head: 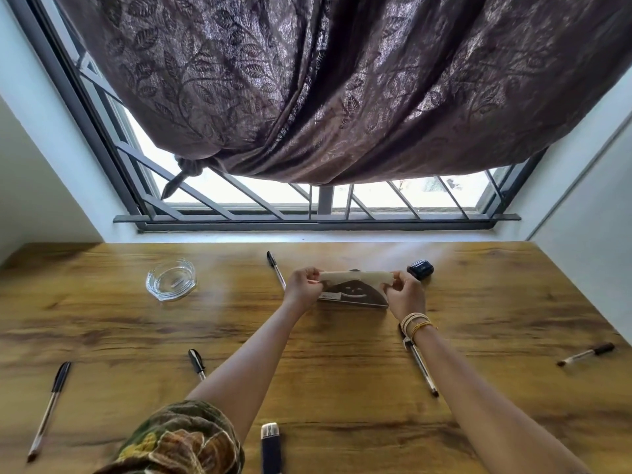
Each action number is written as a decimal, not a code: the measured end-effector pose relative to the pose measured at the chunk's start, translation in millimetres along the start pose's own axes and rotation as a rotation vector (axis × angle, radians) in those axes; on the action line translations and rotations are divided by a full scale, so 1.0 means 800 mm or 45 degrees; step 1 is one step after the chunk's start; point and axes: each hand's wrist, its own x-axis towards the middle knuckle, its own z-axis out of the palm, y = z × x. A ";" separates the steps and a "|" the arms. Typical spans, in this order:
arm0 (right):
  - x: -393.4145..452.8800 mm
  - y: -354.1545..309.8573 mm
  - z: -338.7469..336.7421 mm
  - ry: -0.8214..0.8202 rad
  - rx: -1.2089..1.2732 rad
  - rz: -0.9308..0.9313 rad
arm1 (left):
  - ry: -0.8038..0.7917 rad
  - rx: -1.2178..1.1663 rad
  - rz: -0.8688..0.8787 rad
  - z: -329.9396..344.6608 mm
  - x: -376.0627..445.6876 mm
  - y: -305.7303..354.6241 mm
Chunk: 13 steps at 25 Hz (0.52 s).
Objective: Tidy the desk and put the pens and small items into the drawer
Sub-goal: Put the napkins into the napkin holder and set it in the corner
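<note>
Pens, five counted, lie scattered on the wooden desk (136, 323): one at lower left (49, 410), one left of centre (197, 364) partly behind the left forearm, one at upper centre (275, 269) just beside the left hand, one under the right wrist running down to lower centre-right (422, 367), one at far right (586, 353). One clear glass ashtray (171, 279) sits at upper left of the desk. One small dark box-like item (420, 269) sits just right of the right hand (too small to tell what it is). One dark cylinder with a silver cap (271, 446) lies at the bottom edge. Left hand (302, 285) and right hand (405, 295) each pinch one end of a pale folded tissue (355, 277), stretched between them, above one dark napkin holder (354, 295) at centre frame. Threads circle the right wrist. Brown leaf-patterned curtain (342, 80) hangs over the barred window (307, 206) at the top.
</note>
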 end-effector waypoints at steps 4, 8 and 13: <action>-0.006 0.006 0.000 -0.007 0.002 0.001 | -0.037 -0.029 -0.024 -0.003 0.000 -0.009; -0.008 0.006 -0.001 -0.127 -0.004 0.027 | -0.100 -0.046 -0.041 -0.007 0.002 -0.014; -0.008 0.010 0.002 -0.196 0.022 0.162 | -0.236 0.026 -0.025 -0.002 0.000 -0.015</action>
